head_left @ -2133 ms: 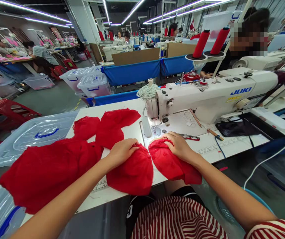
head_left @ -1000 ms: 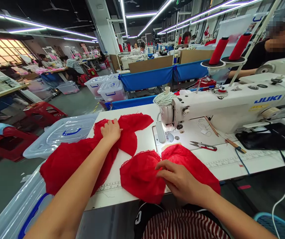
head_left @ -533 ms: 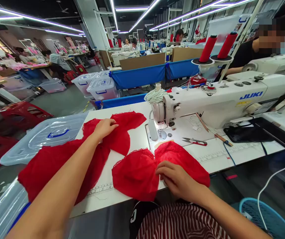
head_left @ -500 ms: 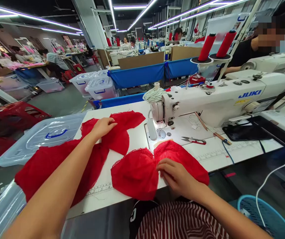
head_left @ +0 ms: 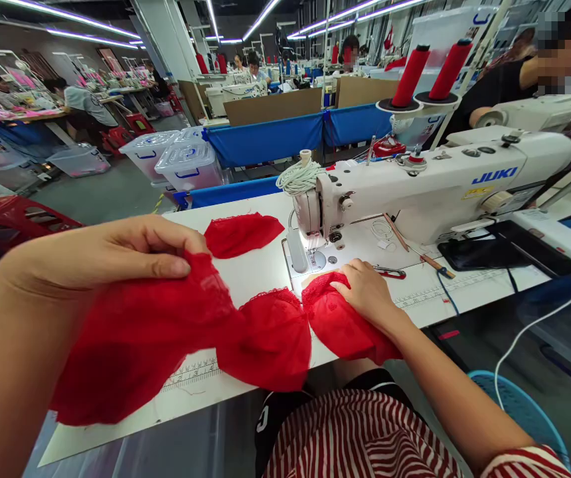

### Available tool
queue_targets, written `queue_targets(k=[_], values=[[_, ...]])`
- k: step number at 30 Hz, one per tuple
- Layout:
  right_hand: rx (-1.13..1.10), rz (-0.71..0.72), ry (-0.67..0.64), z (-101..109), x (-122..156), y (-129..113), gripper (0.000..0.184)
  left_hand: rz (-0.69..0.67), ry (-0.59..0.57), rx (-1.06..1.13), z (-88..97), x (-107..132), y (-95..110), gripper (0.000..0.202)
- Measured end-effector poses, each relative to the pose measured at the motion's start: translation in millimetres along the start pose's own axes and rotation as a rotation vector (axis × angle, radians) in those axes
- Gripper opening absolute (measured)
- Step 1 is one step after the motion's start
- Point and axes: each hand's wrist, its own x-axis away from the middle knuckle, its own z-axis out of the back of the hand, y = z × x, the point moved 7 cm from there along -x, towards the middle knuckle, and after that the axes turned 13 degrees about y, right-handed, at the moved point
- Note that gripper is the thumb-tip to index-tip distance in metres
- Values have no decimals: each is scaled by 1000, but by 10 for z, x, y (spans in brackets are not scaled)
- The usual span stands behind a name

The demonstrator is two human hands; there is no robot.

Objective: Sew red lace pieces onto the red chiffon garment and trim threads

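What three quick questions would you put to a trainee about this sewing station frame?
1. True or false: the left hand pinches a red lace piece between thumb and fingers.
2. Multiple choice: the right hand rests on A) a pair of thread snips, B) the red lace cups in front of the needle, C) a coil of white cord.
3. Short answer: what brand name is printed on the sewing machine?
Key: 1 true; 2 B; 3 JUKI.
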Motion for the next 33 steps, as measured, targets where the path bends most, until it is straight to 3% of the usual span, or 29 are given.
queue_targets(k=[2,3,7,10,14,25,33], values=[[-76,8,-64,-71,-7,2,9,-78,-304,-14,-376,52,47,35],[-121,17,-85,-88,5,-7,8,-90,-392,-12,-541,46,23,33],[-303,6,-180,-77,52,-63,6,-174,-482,3,-1055,-121,-171,27],[-475,-57,-311,-50,55,-120,14,-180,-492,75,-1281,-229,-337,26],[-723,-230,-617,-143,139,-181,25,-140,-475,131,-1371,-286,-456,26],[-1167,-481,-531,-312,114,-171,41,-19,-469,335,-1436,-255,-468,25],[-1183,-476,-572,-376,162,-294,41,-245,-411,275,-1651,-118,-269,22]])
